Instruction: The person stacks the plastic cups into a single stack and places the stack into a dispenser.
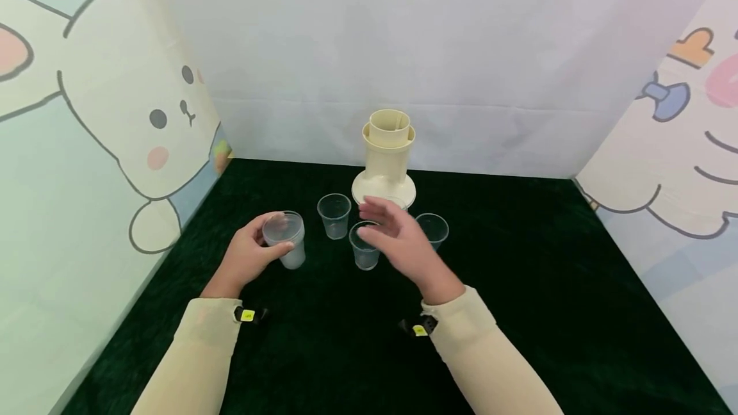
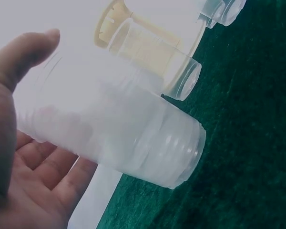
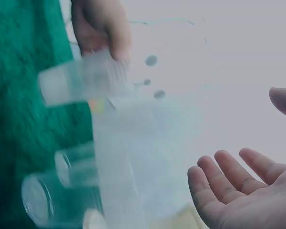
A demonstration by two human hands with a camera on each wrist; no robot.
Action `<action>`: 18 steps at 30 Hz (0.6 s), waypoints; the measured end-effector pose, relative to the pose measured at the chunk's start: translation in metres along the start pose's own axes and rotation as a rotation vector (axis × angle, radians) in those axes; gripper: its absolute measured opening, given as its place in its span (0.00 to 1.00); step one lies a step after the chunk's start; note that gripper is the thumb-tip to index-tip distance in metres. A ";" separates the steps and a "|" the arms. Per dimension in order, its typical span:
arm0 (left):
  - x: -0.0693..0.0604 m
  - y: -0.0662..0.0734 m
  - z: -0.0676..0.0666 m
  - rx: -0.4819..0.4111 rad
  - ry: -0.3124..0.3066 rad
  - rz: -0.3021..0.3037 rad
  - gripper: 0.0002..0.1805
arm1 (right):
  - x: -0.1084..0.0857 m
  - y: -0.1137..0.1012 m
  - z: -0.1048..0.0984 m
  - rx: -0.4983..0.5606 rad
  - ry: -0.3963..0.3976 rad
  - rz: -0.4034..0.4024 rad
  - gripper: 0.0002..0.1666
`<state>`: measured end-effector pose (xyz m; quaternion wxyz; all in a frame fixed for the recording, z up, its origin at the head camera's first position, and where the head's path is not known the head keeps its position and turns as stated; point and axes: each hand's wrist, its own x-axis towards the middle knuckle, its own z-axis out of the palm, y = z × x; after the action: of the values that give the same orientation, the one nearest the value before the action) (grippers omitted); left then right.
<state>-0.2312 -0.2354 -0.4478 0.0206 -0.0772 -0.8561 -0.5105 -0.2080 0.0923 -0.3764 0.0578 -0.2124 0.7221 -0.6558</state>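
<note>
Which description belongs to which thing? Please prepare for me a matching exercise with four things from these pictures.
1. left hand
2. right hand
3. round-based stand
4. tablecloth

A. dark green
B. raised, holding nothing
C. cream-coloured
D. gripping stacked clear cups

Pairs: 1-D, 2-B, 3-C, 4-A

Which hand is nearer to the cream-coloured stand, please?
Right. The right hand is in front of the cream-coloured stand; the left hand is farther off, to its front-left, holding stacked clear cups.
</note>
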 end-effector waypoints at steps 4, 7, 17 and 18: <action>0.001 0.002 0.001 0.006 -0.008 -0.012 0.42 | -0.010 0.000 -0.024 -0.012 0.102 -0.009 0.34; 0.001 0.003 0.002 0.009 -0.010 -0.022 0.43 | -0.017 0.002 -0.040 -0.021 0.173 -0.009 0.35; 0.001 0.003 0.001 0.015 -0.001 -0.037 0.43 | -0.024 0.010 -0.065 -0.029 0.336 -0.015 0.35; 0.000 0.003 0.000 0.014 0.000 -0.038 0.43 | -0.024 0.010 -0.066 -0.025 0.342 -0.024 0.35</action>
<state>-0.2308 -0.2336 -0.4453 0.0113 -0.0608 -0.8610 -0.5049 -0.2121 0.1626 -0.3819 -0.0763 -0.1074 0.7270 -0.6739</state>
